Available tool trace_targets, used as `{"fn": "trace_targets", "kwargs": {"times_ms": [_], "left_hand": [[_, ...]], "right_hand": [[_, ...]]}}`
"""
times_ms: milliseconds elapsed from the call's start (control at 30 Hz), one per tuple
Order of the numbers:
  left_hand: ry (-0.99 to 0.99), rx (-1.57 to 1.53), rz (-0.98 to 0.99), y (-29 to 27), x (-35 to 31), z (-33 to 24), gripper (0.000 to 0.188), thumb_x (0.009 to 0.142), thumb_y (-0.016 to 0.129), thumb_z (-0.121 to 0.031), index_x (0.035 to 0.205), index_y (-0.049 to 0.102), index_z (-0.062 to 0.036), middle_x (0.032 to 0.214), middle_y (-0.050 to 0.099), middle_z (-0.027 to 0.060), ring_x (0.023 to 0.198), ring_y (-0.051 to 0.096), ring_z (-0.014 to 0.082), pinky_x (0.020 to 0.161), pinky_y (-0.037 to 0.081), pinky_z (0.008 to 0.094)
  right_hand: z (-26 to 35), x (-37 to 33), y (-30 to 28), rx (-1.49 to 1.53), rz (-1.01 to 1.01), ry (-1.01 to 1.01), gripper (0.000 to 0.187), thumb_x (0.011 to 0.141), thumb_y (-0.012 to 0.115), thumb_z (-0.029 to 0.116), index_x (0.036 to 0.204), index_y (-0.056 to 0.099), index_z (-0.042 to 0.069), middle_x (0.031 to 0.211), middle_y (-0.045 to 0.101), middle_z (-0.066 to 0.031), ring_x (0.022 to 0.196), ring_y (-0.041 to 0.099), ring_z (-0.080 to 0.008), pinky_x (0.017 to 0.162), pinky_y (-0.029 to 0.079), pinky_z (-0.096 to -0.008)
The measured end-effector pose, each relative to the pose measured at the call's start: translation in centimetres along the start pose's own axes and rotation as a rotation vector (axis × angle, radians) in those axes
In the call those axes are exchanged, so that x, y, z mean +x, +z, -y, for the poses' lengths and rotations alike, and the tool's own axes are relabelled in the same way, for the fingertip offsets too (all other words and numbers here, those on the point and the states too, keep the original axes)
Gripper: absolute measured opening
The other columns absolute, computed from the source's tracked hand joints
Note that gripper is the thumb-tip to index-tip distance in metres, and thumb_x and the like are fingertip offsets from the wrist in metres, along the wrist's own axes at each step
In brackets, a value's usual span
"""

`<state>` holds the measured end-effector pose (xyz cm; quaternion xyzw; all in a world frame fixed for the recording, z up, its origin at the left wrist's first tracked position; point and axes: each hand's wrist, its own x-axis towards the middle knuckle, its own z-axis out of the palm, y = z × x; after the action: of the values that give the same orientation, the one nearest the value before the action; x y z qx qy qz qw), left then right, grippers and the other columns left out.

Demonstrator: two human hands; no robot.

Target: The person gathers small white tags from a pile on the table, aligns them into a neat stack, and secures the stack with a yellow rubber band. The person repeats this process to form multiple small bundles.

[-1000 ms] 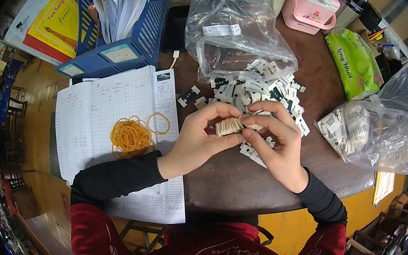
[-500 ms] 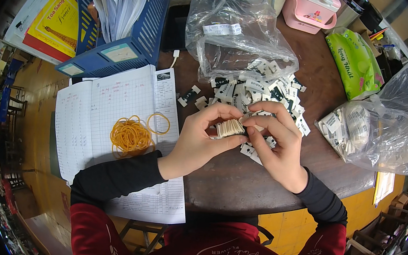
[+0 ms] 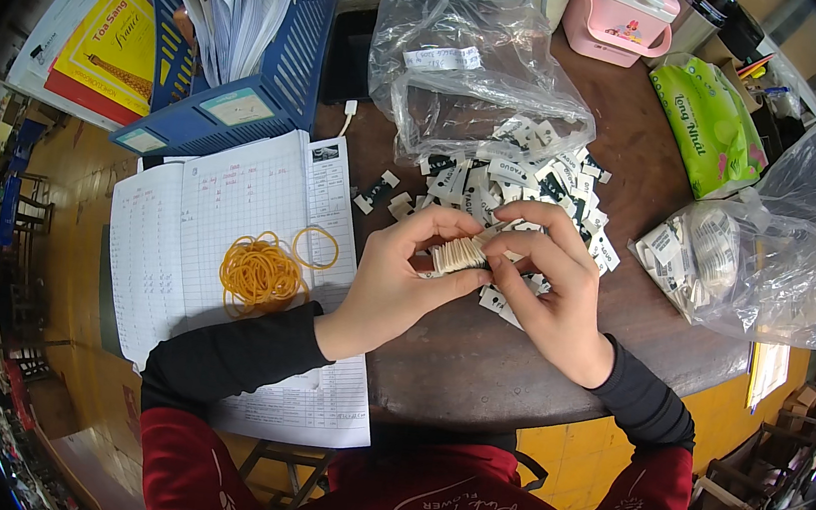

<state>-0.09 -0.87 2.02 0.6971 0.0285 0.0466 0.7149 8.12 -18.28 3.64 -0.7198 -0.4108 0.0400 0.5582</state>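
My left hand (image 3: 404, 273) is closed round a stack of small cream fabric labels (image 3: 458, 255), their folded edges fanned toward me. At the stack's right end, the thumb and fingers of my right hand (image 3: 556, 282) pinch together on the labels. Its fingertips partly cover what they grip. Just beyond both hands, a loose pile of white and dark green printed labels (image 3: 537, 181) spreads over the brown table (image 3: 476, 364). A few lie under my right hand.
Yellow rubber bands (image 3: 263, 274) rest on an open ledger (image 3: 160, 227) at the left, by a blue file tray (image 3: 283, 70). Behind the pile lies a clear plastic bag (image 3: 470, 61). To the right are a bag of labels (image 3: 705, 254), green tissue pack (image 3: 706, 128) and pink box (image 3: 616, 22).
My right fingertips have shifted slightly against the end of the label stack. My left hand stays in place, and the pile looks the same.
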Motion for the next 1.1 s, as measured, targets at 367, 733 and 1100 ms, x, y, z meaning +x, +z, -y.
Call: {"fn": "trace_targets", "kwargs": {"times_ms": [367,733,1100], "left_hand": [[-0.064,-0.011,0.0,-0.11,0.12,-0.15,0.04,0.084,0.075,0.0,0.12,0.056,-0.0011,0.109,0.067,0.0062,0.1,0.063,0.0093,0.085,0.051,0.0239],[-0.029,-0.053,-0.015,-0.07,0.14,0.09,0.042,0.084,0.076,-0.002,0.121,0.058,-0.0003,0.111,0.069,0.0084,0.098,0.065,0.0103,0.083,0.054,0.0235],[0.001,-0.014,-0.023,-0.12,0.08,0.22,0.042,0.084,0.077,-0.003,0.122,0.059,0.0004,0.111,0.069,0.0089,0.098,0.066,0.0107,0.081,0.055,0.0236]], "right_hand": [[-0.02,0.1,0.01,0.003,0.005,0.047,0.015,0.085,0.069,-0.006,0.1,0.07,-0.003,0.118,0.06,-0.0108,0.087,0.066,-0.012,0.064,0.056,-0.0218],[0.06,0.16,0.07,0.112,-0.028,0.142,0.011,0.084,0.071,-0.004,0.095,0.07,-0.004,0.112,0.061,-0.0105,0.084,0.067,-0.015,0.064,0.057,-0.0246],[-0.14,0.11,0.09,0.206,-0.024,0.228,0.01,0.086,0.07,-0.002,0.096,0.071,-0.002,0.115,0.061,-0.0095,0.088,0.065,-0.0119,0.063,0.055,-0.0222]]}}
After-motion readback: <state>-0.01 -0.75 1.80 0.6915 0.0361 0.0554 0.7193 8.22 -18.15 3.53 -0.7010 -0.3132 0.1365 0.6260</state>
